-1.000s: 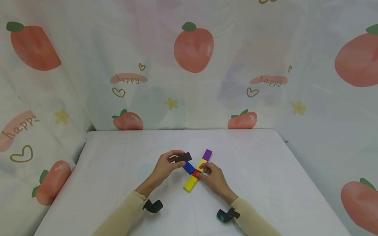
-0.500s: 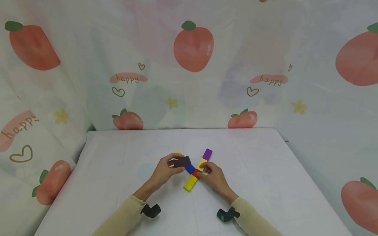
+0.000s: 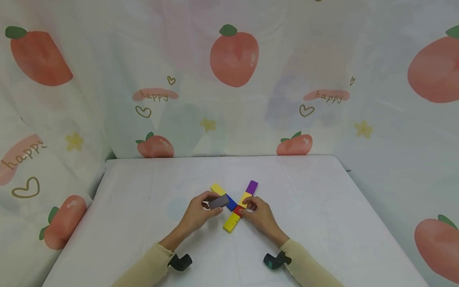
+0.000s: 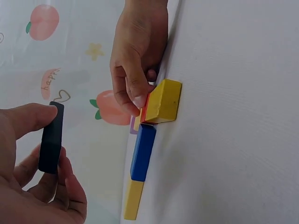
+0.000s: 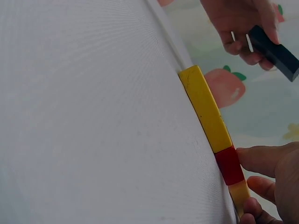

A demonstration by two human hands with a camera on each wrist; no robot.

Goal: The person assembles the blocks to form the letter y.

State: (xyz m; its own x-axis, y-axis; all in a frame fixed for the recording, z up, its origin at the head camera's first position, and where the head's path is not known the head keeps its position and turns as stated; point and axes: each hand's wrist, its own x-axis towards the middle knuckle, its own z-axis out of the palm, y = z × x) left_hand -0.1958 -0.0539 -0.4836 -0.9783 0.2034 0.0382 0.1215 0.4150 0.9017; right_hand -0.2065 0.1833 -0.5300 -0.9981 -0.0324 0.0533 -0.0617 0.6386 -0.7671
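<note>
In the head view my left hand (image 3: 203, 210) holds a black rectangular block (image 3: 218, 202) between thumb and fingers, raised above the table. Below and behind it lie a blue block (image 3: 231, 203) and a yellow block (image 3: 217, 189) end to end. My right hand (image 3: 261, 216) has curled fingers at a small red block (image 3: 237, 210), its thumb touching the red side. Its other fingers reach the light yellow block (image 3: 245, 199) beside the red one. A purple block (image 3: 252, 187) continues that row at the far end, and another yellow block (image 4: 164, 100) extends it towards me.
The blocks form a branching figure on a white-covered table (image 3: 150, 207). A printed fruit-pattern cloth (image 3: 236, 119) hangs behind and along the sides. A black wrist camera (image 3: 181, 262) sits on the left wrist, and another camera (image 3: 275, 261) on the right.
My left hand has drawn down and slightly left with the black block, tilting it and uncovering the far yellow block beyond the blue one. The right hand stays in place.
</note>
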